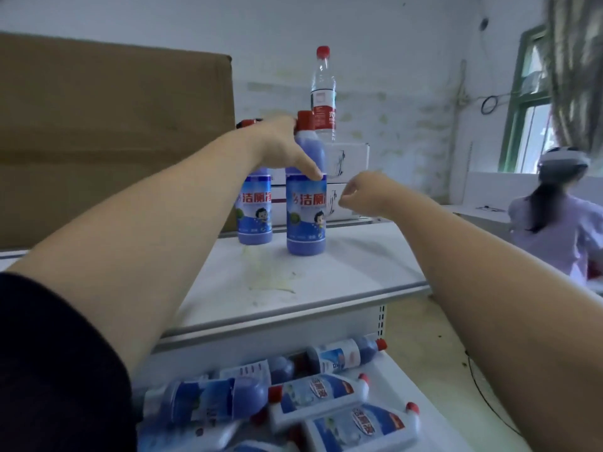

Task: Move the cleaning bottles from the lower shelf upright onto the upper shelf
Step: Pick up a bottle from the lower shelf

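Two blue cleaning bottles with red caps stand upright on the white upper shelf [342, 275]. My left hand [280, 148] grips the neck and shoulder of the nearer bottle [306, 216]; its base rests on the shelf. The second bottle [254, 213] stands just left and behind it, partly hidden by my left arm. Just right of the held bottle, my right hand [365, 194] hovers with its fingers loosely curled and nothing in it. Several more cleaning bottles [319, 396] lie on their sides in a pile on the lower shelf [424, 402].
A big cardboard box [114, 132] stands at the back left of the upper shelf. A clear water bottle [323, 93] stands on white cartons [349, 164] behind the bottles. A person in a purple top [554, 230] is at the right near a window.
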Demonstrator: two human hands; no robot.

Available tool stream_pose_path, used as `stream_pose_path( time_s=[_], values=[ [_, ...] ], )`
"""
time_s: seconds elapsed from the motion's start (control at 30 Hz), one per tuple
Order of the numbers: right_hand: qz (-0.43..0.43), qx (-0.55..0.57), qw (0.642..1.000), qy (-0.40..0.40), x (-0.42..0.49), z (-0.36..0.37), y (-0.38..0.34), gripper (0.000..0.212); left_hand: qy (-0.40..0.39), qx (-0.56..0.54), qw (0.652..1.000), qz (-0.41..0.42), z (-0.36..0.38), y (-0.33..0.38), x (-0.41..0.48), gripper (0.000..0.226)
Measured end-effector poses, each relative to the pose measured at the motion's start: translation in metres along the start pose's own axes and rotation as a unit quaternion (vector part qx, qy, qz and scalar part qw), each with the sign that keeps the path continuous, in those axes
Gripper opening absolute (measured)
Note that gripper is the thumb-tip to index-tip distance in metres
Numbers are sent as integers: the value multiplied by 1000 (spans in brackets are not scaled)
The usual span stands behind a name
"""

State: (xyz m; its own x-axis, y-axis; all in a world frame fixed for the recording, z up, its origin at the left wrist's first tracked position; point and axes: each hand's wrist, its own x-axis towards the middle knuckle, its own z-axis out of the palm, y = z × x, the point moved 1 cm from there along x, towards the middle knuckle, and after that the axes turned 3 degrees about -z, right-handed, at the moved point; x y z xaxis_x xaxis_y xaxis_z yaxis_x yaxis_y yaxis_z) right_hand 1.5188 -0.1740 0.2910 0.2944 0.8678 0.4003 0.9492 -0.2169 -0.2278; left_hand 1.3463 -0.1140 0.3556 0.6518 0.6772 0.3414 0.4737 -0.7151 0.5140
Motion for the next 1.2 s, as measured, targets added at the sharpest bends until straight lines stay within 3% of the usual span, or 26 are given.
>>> stream_pose_path(
  time_s=[0.17, 0.3, 0.83, 1.03, 1.2],
  values=[
    [-23, 0, 1000, -17, 18, 5, 5, 34, 45, 99, 993, -47, -4, -1, 16, 55],
    [-32, -5, 999, -30, 26, 8, 9, 34, 72, 155, 983, -62, -2, -4, 29, 53],
    [-56, -11, 997, -54, 26, 18, 12, 33, 118, 152, 976, -104, 3, -17, 31, 70],
    [-51, -7, 996, -75, 20, 20, 13, 31, 111, 133, 979, -111, 6, -18, 32, 63],
    [-53, -15, 994, -90, 6, 21, 12, 32, 128, 201, 967, -90, 15, -25, 18, 69]
  ],
)
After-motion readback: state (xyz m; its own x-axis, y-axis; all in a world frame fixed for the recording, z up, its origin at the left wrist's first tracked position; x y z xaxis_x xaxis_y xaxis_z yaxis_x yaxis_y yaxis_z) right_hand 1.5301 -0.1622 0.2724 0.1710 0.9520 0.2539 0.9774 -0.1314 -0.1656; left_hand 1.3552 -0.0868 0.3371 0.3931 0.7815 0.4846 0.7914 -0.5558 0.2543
